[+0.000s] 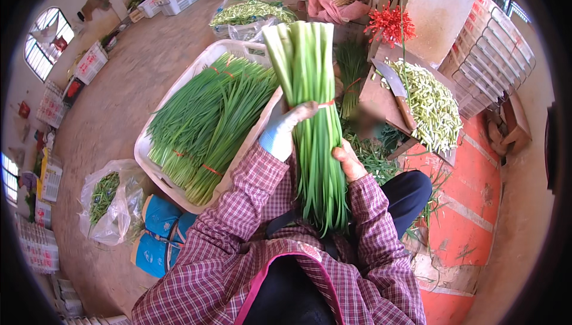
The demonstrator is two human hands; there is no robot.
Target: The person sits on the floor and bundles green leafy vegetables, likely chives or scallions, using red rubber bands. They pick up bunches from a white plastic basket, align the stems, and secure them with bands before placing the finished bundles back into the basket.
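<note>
A thick bundle of green leafy stalks, seemingly garlic chives [315, 66], stands before me with its pale cut ends away from me and its leaf tips at my lap. My left hand [286, 126], in a whitish glove with a blue cuff, grips its left side beside a red tie [326, 104]. My bare right hand [349, 162] holds the bundle lower on the right; some fingers are hidden behind it. To the left, a white plastic crate [145, 148] holds several tied bundles [214, 110].
At right, a board [373, 90] bears a wooden-handled knife [397, 88] and chopped pale stems [431, 101]. Red ties [391, 25] hang beyond it. Plastic bags of trimmings [127, 217] and a blue cloth bundle [154, 251] lie left. Loose leaves [380, 164] litter the floor at right.
</note>
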